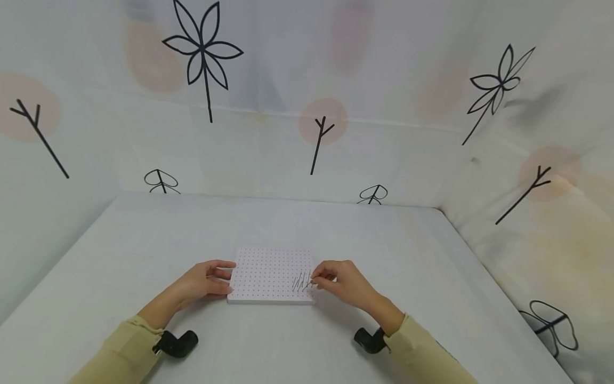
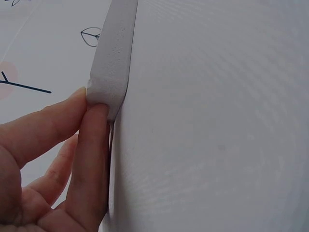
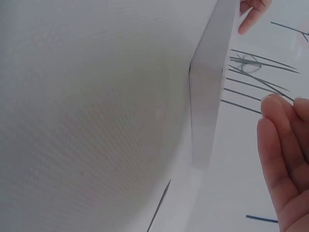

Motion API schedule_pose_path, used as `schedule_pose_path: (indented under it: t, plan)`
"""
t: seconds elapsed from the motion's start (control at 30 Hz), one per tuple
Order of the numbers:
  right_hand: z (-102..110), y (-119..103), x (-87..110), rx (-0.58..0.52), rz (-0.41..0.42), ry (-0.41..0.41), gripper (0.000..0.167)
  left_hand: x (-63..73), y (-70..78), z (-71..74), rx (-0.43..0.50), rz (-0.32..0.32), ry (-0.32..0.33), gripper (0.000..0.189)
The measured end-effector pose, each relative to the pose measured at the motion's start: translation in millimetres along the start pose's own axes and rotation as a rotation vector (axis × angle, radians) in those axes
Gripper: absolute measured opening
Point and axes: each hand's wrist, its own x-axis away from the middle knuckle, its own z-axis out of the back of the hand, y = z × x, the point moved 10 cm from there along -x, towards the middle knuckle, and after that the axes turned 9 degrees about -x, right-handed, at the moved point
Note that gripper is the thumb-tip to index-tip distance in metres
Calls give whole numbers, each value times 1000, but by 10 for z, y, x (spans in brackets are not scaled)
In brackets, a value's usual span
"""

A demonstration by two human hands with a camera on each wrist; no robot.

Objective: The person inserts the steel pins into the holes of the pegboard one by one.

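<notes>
A white pegboard (image 1: 268,274) with rows of small holes lies flat on the table. At its left edge is my left hand (image 1: 211,280), thumb and fingertips touching the side; the left wrist view has these fingers (image 2: 89,150) against the board's corner. Several thin dark metal pins (image 1: 299,281) stand tilted in the holes near the right side. Over that side my right hand (image 1: 342,282) pinches one thin pin between thumb and fingertips. In the right wrist view the pins (image 3: 256,79) stick out of the board in a row, beside the right fingertips.
White cloth covers the table (image 1: 268,346) around the board. Behind and at the sides rise cloth walls (image 1: 268,149) printed with black plant drawings and pale orange circles. A black device (image 1: 177,344) is worn at each wrist, under beige sleeves (image 1: 122,346).
</notes>
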Motion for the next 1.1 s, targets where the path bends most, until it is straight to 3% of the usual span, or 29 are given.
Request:
schedule_pose_path:
  t: [0.5,0.8,1.1]
  plan:
    - [1,36,-4,-12,-15,-13,7,-11,-9,12,-1,8,13,60]
    - [-64,-6,-47,39,12,-41,6,0,4,-4,-1,-8,-2,62]
    - [-101,7,-57,43,-34,-35,7,-3,12,-4,4,-15,-2,61]
